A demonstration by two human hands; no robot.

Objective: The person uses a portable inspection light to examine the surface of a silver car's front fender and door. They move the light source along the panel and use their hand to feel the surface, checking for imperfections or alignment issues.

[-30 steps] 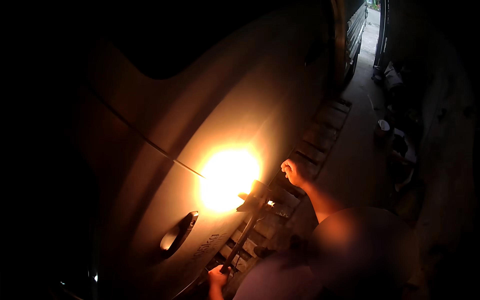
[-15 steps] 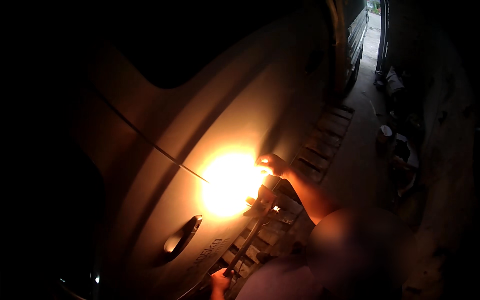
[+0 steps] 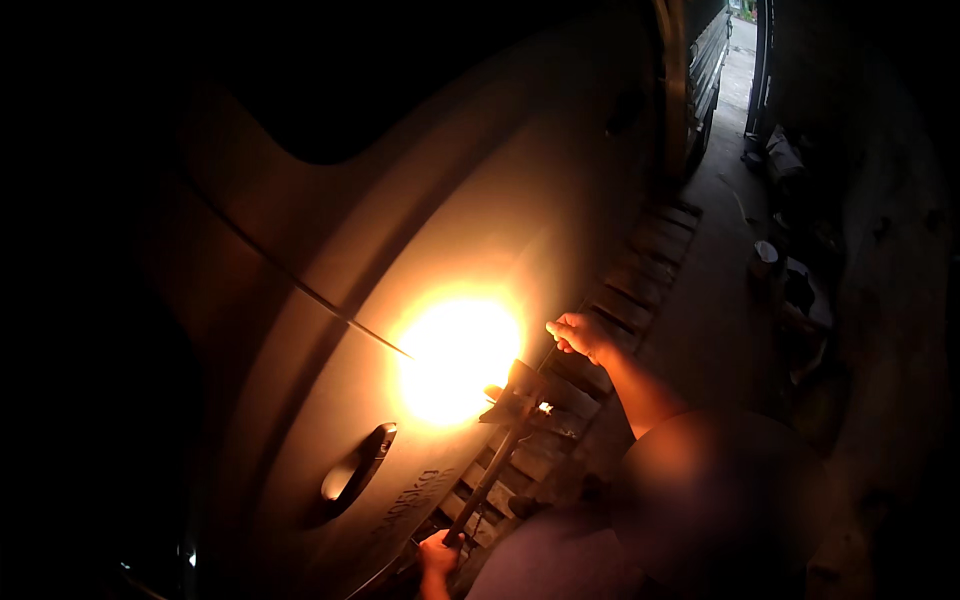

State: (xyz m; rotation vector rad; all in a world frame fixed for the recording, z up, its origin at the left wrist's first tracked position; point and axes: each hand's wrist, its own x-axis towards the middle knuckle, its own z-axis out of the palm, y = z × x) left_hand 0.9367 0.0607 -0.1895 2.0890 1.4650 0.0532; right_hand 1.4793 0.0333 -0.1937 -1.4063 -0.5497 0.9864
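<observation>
My left hand (image 3: 439, 553), low in view, is closed round the lower end of a long handle (image 3: 482, 494). At its upper end is a dark, angular head (image 3: 517, 388), just right of a blinding glow (image 3: 460, 360). Whether the glow is a lamp or a flame I cannot tell. It lies against a large pale vehicle body panel (image 3: 430, 240). To the right of the glow, apart from it, hangs my right hand (image 3: 582, 338) with fingers curled together. What is pinched there, if anything, is too small to make out.
A door handle (image 3: 362, 470) sticks out of the panel below the glow. Slatted pallets (image 3: 640, 270) lie along its right side. Farther right, a white container (image 3: 764, 253) and dark clutter stand on the floor. A bright doorway (image 3: 740, 65) opens at the top right.
My right hand has drawn back to the right, off the edge of the glow. My left hand keeps its grip on the handle. The view has shifted slightly.
</observation>
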